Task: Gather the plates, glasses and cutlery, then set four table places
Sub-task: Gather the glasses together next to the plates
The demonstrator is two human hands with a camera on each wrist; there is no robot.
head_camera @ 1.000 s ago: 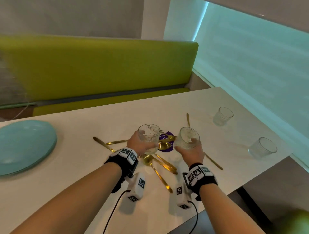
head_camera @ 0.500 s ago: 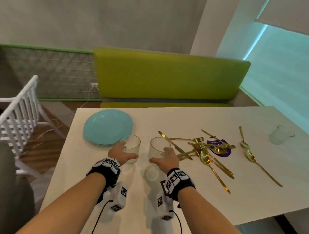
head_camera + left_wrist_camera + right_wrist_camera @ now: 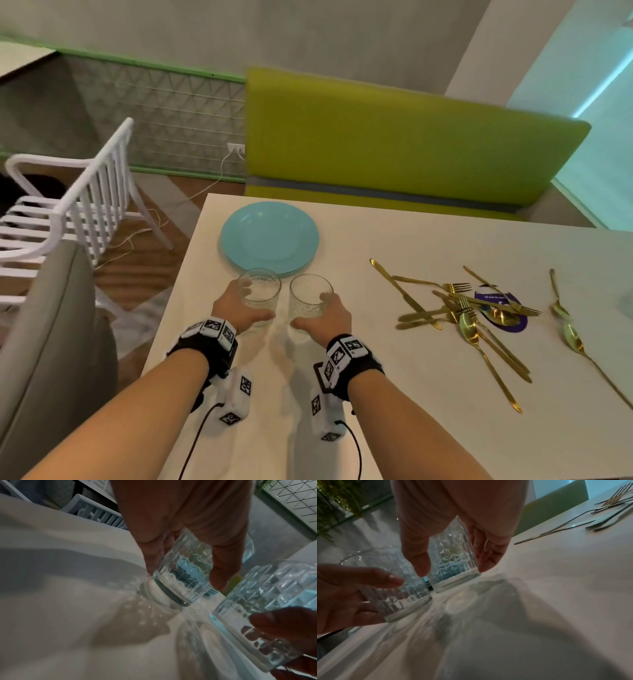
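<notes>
Between your left hand's (image 3: 239,310) curled fingers stands one cut glass (image 3: 259,294); your right hand (image 3: 329,317) grips a second glass (image 3: 310,298) beside it, both just short of the blue plates (image 3: 270,236), gold cutlery (image 3: 472,308) lying off beyond your right fingertips

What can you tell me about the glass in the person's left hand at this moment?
The left glass is a clear tumbler with a cut, faceted pattern on its wall and a thick base, apparently empty. It stands upright, its base on or just above the white table; the views don't settle which. It sits just in front of the stacked blue plates. The left hand grips its side, thumb and fingers curled round it. The right glass stands close beside it, a narrow gap between them.
</notes>
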